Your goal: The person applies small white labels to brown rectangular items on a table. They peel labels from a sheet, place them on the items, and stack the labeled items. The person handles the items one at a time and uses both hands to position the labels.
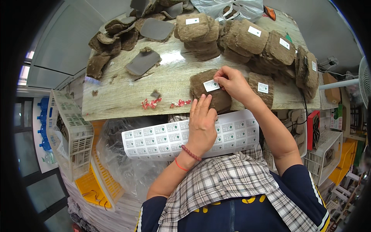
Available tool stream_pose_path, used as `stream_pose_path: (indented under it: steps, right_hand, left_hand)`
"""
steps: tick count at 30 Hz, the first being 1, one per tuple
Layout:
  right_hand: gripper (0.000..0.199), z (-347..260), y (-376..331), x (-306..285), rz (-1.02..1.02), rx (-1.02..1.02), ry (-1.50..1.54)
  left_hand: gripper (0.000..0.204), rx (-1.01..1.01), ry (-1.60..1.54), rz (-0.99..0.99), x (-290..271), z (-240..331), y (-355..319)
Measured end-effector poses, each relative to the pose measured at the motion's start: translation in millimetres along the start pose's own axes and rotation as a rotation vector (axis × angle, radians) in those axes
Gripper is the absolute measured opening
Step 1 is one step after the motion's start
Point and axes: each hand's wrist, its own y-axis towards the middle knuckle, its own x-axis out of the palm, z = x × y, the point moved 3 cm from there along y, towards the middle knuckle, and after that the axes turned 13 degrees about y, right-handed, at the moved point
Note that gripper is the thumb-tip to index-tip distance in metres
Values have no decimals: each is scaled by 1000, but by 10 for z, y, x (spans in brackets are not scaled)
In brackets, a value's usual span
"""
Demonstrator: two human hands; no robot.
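A brown fibrous pad (199,83) lies near the table's front edge, below the stacks. My right hand (234,85) pinches the right end of a small white printed label (211,86), which rests against the pad's upper face. With fingers stretched out, my left hand (203,123) touches the pad's lower edge with its fingertips. Under that hand and its wrist lies a sheet of printed labels (154,141), spread across my lap. Just right of the pad sits another brown pad (255,80) with a white label (262,88) on it.
Stacks of labelled brown pads (247,36) stand along the table's back and right. Loose grey-backed pads (143,62) lie to the left. A clear plastic bag (127,162) hangs below the table's front edge, beside a white crate (77,135). A white fan (363,83) is at far right.
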Motion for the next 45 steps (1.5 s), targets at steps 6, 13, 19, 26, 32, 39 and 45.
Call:
stream_pose_path:
  steps: [6,13,19,26,32,39,45]
  right_hand:
    - [11,-52,-58,29,49,-76,-67]
    - [12,-129,-87,37,67,-140,-134]
    - [13,-160,-99,66,76,-168,-201]
    - [24,-183,-194,129,102,-251,-405]
    - [36,-139,-265,129,228,-230,-450]
    - [31,49,-178,8,332,-97,-218]
    - [24,104,-77,29,343,-31,67]
  left_hand:
    - [2,-22,-4,13,11,0,5]
    - [5,-2,31,-38,-29,4,61]
    - [5,0,70,-81,24,-11,61]
    - [3,-5,104,-102,42,13,61]
    - [2,-8,126,-111,38,34,51]
    - [1,2,130,-118,36,25,38]
    - [3,10,119,-82,23,8,9]
